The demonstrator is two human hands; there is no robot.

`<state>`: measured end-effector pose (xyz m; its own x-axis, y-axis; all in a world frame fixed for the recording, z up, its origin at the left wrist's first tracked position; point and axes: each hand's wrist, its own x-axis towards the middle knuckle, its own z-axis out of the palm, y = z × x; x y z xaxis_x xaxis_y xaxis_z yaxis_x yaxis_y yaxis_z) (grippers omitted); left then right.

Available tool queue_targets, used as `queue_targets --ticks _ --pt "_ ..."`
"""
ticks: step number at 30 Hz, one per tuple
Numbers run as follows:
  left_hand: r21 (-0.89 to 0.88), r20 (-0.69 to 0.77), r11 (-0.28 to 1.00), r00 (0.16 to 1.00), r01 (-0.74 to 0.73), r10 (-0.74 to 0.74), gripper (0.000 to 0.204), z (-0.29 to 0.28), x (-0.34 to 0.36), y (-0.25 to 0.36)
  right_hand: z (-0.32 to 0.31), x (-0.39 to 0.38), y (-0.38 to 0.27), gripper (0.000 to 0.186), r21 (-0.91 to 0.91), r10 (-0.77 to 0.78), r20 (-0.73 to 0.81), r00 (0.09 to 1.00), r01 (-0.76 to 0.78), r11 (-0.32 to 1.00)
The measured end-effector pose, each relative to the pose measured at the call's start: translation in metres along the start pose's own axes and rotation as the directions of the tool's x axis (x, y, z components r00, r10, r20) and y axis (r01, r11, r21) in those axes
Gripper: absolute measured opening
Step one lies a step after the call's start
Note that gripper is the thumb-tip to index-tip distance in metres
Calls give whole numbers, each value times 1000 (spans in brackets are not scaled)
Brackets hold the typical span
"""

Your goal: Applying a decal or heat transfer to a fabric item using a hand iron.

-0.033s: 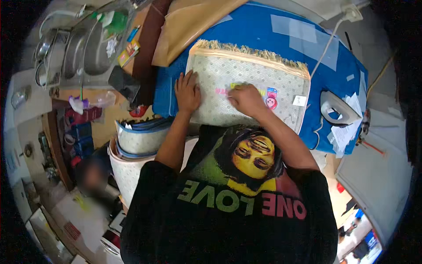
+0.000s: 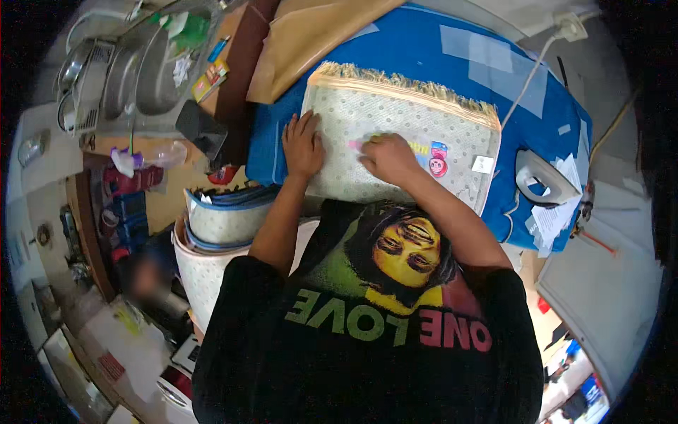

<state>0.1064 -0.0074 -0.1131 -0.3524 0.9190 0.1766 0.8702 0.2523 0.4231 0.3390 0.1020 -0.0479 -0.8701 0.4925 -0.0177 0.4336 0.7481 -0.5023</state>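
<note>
- While the left hand [image 2: 304,147] lies palm down on the mat's left edge, fingers a bit spread, nothing visible in its grip, the right hand [image 2: 390,161] sits over the middle with fingers curled in; cannot tell if it pinches something or just presses.
- Head view, only view: pale dotted mat [image 2: 353,113] lies flat on the blue table cover [image 2: 424,42], right under both hands; near edge partly hidden by forearm and shirt.
- Key relation: visible part of the mat is longer left to right, dipping toward the right; fringe [image 2: 402,81] along the far edge, away from the body. Colored print [image 2: 438,159] runs along the same line, showing on both sides of the right fist; right hand clearly nearer to it, left hand well apart from it.
- Counts, mat: one mat, one fringed edge in view, one white tag [image 2: 482,164] near the right edge, one cartoon figure at the print's right end.
- Counts, around: two hands; one iron [image 2: 551,177] right of the mat, apart from it; several loose papers [image 2: 547,222] beside and under the iron, exact number unclear; one brown sheet [image 2: 311,42] at far left of the cover; at least two folded mats [image 2: 226,222] stacked by the left forearm.
</note>
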Motion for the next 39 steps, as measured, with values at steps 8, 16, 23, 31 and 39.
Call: queue_targets --ticks 8,16,23,31,39 --pt "-145 -39 988 998 42 -48 42 4 3 -5 42 38 -21 32 -236 15 85 996 6 972" --pt "-76 -90 996 995 46 -52 41 6 4 3 31 32 -16 28 130 283 47 958 -286 949" --pt "-49 -53 996 996 72 -75 42 3 5 8 28 31 -4 29 330 489 95 867 -491 806" --pt "-62 -34 995 996 77 -80 42 6 6 6 39 24 13 27 405 509 104 854 -504 763" --pt "-50 -58 997 996 57 -60 40 5 6 6 32 9 16 22 614 684 92 724 -582 533"
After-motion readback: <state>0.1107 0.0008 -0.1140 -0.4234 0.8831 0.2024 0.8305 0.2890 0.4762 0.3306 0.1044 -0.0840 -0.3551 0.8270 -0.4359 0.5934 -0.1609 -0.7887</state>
